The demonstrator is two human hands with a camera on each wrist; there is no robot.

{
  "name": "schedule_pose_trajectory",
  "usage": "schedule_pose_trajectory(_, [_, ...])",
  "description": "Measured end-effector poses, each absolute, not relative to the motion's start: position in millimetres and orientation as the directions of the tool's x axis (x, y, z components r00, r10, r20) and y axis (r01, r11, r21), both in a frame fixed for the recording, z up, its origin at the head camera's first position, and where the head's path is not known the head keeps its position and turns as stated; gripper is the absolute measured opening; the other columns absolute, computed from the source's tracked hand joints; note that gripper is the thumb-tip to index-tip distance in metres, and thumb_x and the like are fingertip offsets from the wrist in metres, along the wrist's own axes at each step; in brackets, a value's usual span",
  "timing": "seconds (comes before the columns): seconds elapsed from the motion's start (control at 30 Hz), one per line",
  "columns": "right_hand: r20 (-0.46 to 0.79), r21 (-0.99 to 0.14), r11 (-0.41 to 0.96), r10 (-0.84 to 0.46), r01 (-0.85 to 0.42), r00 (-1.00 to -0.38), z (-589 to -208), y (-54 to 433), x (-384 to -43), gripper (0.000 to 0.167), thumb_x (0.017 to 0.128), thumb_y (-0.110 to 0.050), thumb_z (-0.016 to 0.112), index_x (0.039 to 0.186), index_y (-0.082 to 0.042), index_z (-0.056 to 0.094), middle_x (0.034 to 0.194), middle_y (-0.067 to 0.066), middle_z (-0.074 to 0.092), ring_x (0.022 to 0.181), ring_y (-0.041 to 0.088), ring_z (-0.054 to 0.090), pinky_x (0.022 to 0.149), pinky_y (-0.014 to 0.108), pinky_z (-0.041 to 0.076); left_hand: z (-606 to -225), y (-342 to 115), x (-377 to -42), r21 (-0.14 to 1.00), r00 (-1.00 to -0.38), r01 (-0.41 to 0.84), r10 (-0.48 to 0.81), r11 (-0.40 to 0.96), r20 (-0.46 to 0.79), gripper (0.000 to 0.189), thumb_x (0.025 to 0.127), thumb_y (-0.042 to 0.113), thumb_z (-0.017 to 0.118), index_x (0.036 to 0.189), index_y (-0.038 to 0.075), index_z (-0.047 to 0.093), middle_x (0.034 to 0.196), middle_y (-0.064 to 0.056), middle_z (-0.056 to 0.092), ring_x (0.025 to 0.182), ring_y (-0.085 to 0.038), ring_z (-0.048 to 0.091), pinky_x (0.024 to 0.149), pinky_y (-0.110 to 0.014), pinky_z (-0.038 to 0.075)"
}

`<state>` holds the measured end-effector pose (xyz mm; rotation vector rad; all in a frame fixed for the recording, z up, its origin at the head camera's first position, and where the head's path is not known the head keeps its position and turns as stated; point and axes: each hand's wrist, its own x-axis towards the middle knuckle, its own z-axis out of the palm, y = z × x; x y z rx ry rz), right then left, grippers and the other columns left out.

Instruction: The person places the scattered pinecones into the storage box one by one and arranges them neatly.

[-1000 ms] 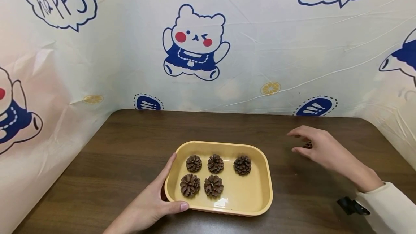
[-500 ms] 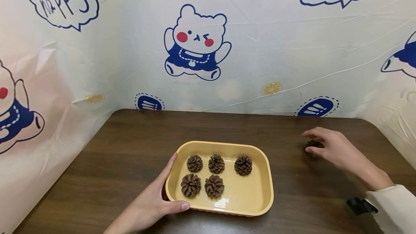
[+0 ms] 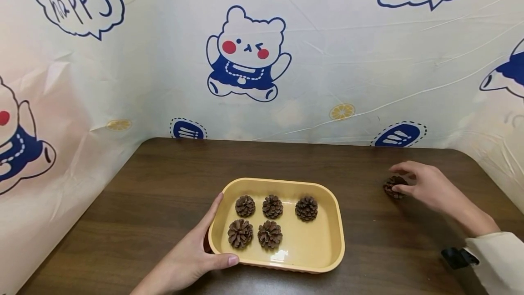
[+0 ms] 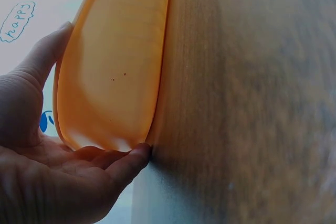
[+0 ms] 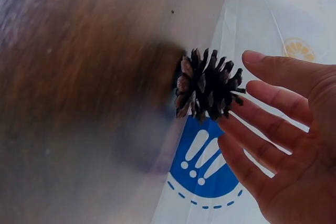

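A yellow rectangular tray (image 3: 336, 261) stands on the table, and my left hand (image 3: 184, 251) grips its left end, thumb on the front rim and a finger along the side. Inside lie several brown pine cones, one of them a pine cone (image 3: 306, 208) at the back right. To the right of the tray another pine cone (image 3: 394, 186) rests on the table. My right hand (image 3: 430, 188) is just beside it. In the right wrist view, the fingers reach loosely towards the pine cone (image 5: 207, 85) and the thumb stands apart from it.
The dark wooden table (image 3: 184, 163) extends around the tray. A pale printed sheet (image 3: 327, 58) with cartoon bears rises along its back and sides. A dark strap (image 3: 460, 257) shows by the right sleeve (image 3: 497, 258).
My right hand has moved to the right, and more of the pine cone beside it now shows. The left hand and the tray have stayed in place.
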<state>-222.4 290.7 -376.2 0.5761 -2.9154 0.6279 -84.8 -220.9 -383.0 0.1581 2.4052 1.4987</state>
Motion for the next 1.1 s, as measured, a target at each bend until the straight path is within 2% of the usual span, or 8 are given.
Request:
schedule_pose_trajectory(0.3, [0.114,-0.413,0.85,-0.308,-0.327,-0.945,-378.4,295.4,-224.4,0.042,0.088,-0.011,0.084,0.122,0.006,0.069,0.119,0.03,0.071,0.101,0.046,0.07,0.082,0.059,0.057,-383.9,-220.6,-85.3,0.897,-0.948,-0.066,0.254,0.437,-0.194,0.127,0.081,0.032,0.092,0.168,0.043,0.0,0.169,-0.02,0.029,0.122,-0.018,0.061,0.103,-0.009,0.034])
schedule_pose_trajectory(0.4, [0.095,-0.416,0.855,-0.298,-0.31,-0.95,-378.5,296.7,-225.5,0.044,0.088,-0.013,0.085,0.123,0.007,0.068,0.118,0.03,0.071,0.097,0.042,0.072,0.076,0.049,0.059,-384.0,-220.7,-85.2,0.898,-0.948,-0.062,0.257,0.436,-0.191,0.126,0.081,0.032,0.091,0.168,0.043,0.0,0.169,-0.021,0.03,0.122,-0.018,0.061,0.103,-0.009,0.034])
schedule_pose_trajectory(0.53, [0.078,-0.426,0.857,-0.284,-0.289,-0.956,-378.4,297.9,-226.5,0.046,0.088,-0.018,0.086,0.123,0.006,0.068,0.116,0.029,0.072,0.091,0.036,0.074,0.069,0.036,0.056,-384.1,-221.0,-85.3,0.896,-0.947,-0.057,0.261,0.439,-0.188,0.126,0.082,0.032,0.091,0.168,0.042,0.0,0.169,-0.02,0.03,0.123,-0.017,0.061,0.104,-0.009,0.034])
schedule_pose_trajectory(0.73, [0.072,-0.414,0.868,-0.268,-0.273,-0.961,-378.7,298.3,-227.2,0.048,0.088,-0.026,0.085,0.123,0.004,0.07,0.113,0.027,0.074,0.092,0.036,0.073,0.073,0.044,0.056,-384.6,-221.7,-85.7,0.906,-0.942,-0.039,0.286,0.422,-0.174,0.126,0.083,0.031,0.09,0.169,0.038,-0.003,0.168,-0.022,0.03,0.121,-0.019,0.063,0.102,-0.008,0.035])
schedule_pose_trajectory(0.87, [0.063,-0.408,0.874,-0.262,-0.265,-0.963,-379.1,298.6,-228.2,0.05,0.089,-0.029,0.085,0.123,0.004,0.069,0.109,0.024,0.075,0.093,0.036,0.072,0.076,0.05,0.056,-384.4,-221.5,-85.5,0.902,-0.944,-0.047,0.277,0.429,-0.18,0.127,0.082,0.032,0.09,0.168,0.04,-0.002,0.168,-0.022,0.03,0.122,-0.018,0.062,0.103,-0.008,0.034])
schedule_pose_trajectory(1.1, [0.05,-0.41,0.877,-0.254,-0.252,-0.966,-380.4,298.6,-230.3,0.051,0.089,-0.031,0.084,0.122,0.004,0.069,0.102,0.019,0.077,0.091,0.032,0.071,0.075,0.047,0.056,-383.5,-220.6,-85.3,0.895,-0.947,-0.058,0.258,0.443,-0.19,0.127,0.081,0.032,0.091,0.168,0.042,-0.001,0.17,-0.02,0.027,0.125,-0.018,0.06,0.105,-0.008,0.032])
